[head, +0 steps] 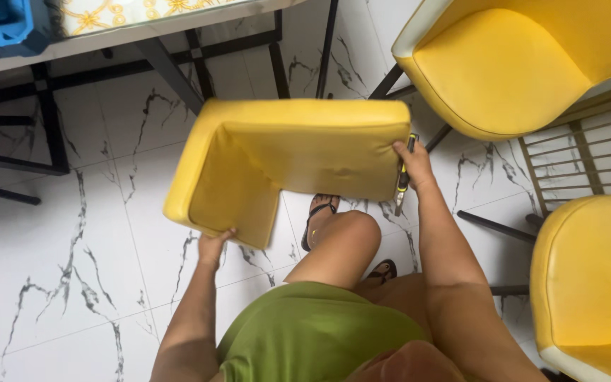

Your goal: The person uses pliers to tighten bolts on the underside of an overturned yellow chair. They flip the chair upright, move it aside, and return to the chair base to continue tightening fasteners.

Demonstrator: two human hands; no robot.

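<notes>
I hold an L-shaped yellow padded cushion (298, 152) up in front of me, above the floor. My left hand (213, 245) grips its lower left edge from underneath. My right hand (413, 164) presses against its right end and also clasps a slim tool with a yellow and black handle (402, 180), pointing down. My knee (348, 230) is raised under the cushion, and my feet in black sandals show beneath it.
A yellow padded chair (510, 64) stands at the upper right and another yellow seat (588, 283) at the lower right, with a metal wire rack (588, 159) between them. A table with a black metal frame (171, 67) is at the upper left. The floor is white marble tile.
</notes>
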